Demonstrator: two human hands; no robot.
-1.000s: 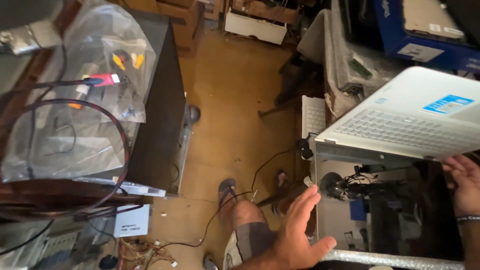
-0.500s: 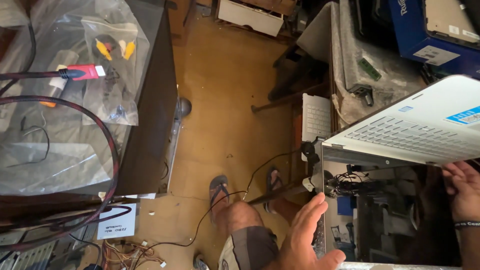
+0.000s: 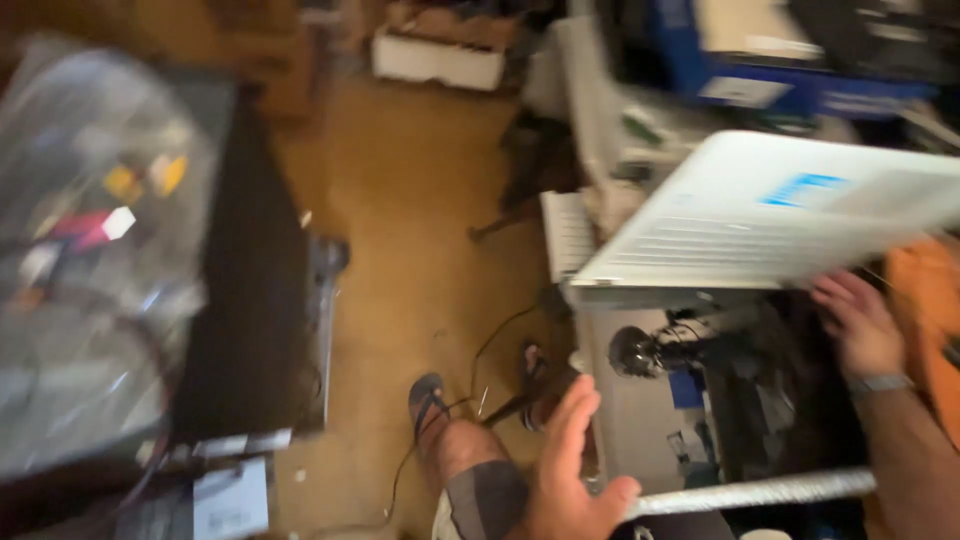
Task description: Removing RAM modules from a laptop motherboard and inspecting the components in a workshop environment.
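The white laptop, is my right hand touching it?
Cannot tell. In the blurred head view the right hand sits just under the white laptop, fingertips at its lower edge, but neither contact nor a gap shows plainly.

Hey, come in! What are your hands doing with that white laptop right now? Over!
Left hand open, on the silver lower edge of the laptop. Right hand under its white keyboard half, grip hidden. Picture blurred. Cables on the floor by the feet.

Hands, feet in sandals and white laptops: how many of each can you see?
Hands: 2, the left hand and the right hand
Feet in sandals: 2, one and another
White laptops: 1, the laptop
Total: 5
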